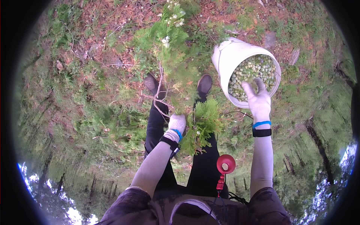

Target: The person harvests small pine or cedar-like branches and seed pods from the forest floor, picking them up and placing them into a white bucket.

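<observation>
My left hand [177, 123], in a pale knit glove, is closed around a forked conifer branch [159, 87] with flat scale-leaf sprays. One green spray [205, 118] hangs to the right of that hand, over my leg. Pale cones [166, 41] cluster among the foliage at the far end. To the right, a white plastic bucket [232, 60] leans with its mouth towards me, holding a mass of small pale-green cones [256, 66]. Over the near rim reaches my gloved right hand [260, 102], thumb and fingers spread above the cones. Nothing shows plainly between them.
My dark shoes [204, 83] stand on ground covered with low plants and brown needle litter. A red funnel-shaped object [230, 164] dangles at my waist. A piece of wood [294, 57] lies right of the bucket. Tree trunks [320, 146] rise around.
</observation>
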`<action>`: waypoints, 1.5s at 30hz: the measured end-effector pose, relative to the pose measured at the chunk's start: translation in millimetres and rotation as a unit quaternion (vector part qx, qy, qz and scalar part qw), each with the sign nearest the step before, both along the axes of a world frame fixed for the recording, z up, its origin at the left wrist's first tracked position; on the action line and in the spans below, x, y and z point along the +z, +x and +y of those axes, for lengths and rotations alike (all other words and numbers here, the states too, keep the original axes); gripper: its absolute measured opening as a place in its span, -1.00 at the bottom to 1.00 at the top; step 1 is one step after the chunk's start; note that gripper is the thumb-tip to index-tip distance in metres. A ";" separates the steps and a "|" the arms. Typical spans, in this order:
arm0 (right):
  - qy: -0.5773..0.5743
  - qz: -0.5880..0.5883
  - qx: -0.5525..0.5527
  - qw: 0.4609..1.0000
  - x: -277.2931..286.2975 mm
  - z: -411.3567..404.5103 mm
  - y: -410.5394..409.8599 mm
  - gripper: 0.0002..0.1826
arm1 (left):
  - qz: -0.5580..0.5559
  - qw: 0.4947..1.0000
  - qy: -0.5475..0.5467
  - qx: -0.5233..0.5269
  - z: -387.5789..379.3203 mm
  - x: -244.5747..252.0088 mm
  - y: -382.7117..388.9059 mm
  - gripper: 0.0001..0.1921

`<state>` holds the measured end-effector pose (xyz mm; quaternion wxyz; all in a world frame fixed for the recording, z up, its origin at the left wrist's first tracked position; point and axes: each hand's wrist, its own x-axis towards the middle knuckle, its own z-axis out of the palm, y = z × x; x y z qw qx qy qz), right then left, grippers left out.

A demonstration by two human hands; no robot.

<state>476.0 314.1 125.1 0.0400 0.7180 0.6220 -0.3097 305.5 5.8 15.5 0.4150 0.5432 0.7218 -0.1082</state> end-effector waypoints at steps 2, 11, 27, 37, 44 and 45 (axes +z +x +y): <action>0.084 -0.069 0.152 0.982 -9.0 -24.2 -37.2 -0.21 | -0.010 0.986 -0.052 0.157 -13.2 11.0 -10.0 -0.87; -0.468 0.421 -0.632 0.452 -235.3 -141.5 -125.4 0.05 | -0.123 0.823 -0.069 0.551 -40.2 52.7 16.7 -0.71; -0.606 0.303 -0.364 0.639 6.9 -162.0 -127.5 -0.78 | -0.248 0.926 -0.132 0.252 -22.0 1.4 36.8 -0.64; -0.518 0.212 -0.258 0.788 27.1 -177.5 -73.3 -0.76 | -0.293 0.930 -0.143 0.170 -12.2 27.7 -20.5 -0.54; -0.549 0.284 -0.415 0.667 58.4 -185.4 -109.7 -0.81 | -0.440 0.299 -0.202 0.822 69.1 8.8 -62.5 -0.71; -0.550 0.321 -0.419 0.647 68.4 -186.5 -128.2 -0.82 | -0.462 0.304 -0.188 0.812 37.6 -27.5 -80.8 -0.75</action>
